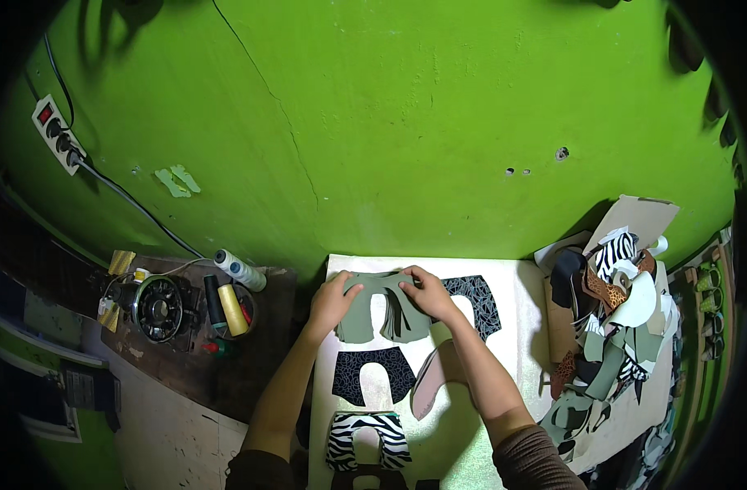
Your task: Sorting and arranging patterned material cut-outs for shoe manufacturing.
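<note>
My left hand (331, 304) grips the left side of a stack of olive-green U-shaped pieces (359, 317), its thumb on top. The stack's right side is in my right hand (429, 294), and the layers there fan apart. These look like cut shoe uppers. Just right of the stack, a black-and-grey patterned piece (487, 309) lies partly behind my right hand. Below the stack lie a black U-shaped piece with fine pale lines (345, 380) and a zebra-striped pile (339, 445). Pinkish sole-shaped pieces (427, 389) are partly covered by my right forearm.
A heap of mixed scraps (626, 327) fills the right side of the pale table (504, 408). At left, a dark stand (259, 359) carries thread cones (233, 310) and a round black machine part (158, 309). A power strip (59, 135) hangs on the green wall (439, 163).
</note>
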The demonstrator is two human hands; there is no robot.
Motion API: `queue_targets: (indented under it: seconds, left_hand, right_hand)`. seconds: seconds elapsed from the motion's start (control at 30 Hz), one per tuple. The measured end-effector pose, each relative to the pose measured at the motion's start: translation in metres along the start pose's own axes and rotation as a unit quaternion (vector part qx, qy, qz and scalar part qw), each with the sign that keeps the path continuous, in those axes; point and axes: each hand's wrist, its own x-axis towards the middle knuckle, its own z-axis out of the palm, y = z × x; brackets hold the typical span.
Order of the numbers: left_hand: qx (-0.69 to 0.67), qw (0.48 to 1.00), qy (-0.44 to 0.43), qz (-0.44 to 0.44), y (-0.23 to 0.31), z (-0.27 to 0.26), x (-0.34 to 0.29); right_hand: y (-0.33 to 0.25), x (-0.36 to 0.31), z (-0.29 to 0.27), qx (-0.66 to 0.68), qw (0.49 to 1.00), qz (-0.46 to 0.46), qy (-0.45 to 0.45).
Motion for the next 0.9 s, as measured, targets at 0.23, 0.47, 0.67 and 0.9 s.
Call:
queue_targets:
  seconds: [0.23, 0.47, 0.67, 0.9]
  left_hand:
    - [0.199, 0.963, 0.117, 0.136, 0.006, 0.029, -0.009]
    - [0.29, 0.941, 0.076, 0.155, 0.016, 0.053, -0.035]
    - [0.143, 0.977, 0.046, 0.15, 0.067, 0.072, -0.116]
    - [0.07, 0.986, 0.02, 0.15, 0.11, 0.104, -0.205]
  right_hand:
    - [-0.003, -0.023, 0.032, -0.321, 0.903, -0.21, 0.193]
    - [-0.002, -0.049, 0.035, -0.394, 0.893, -0.164, 0.144]
    - [-0.011, -0.134, 0.025, -0.315, 0.935, -0.12, 0.111]
    - [0.006, -0.244, 0.017, -0.214, 0.96, -0.097, 0.154]
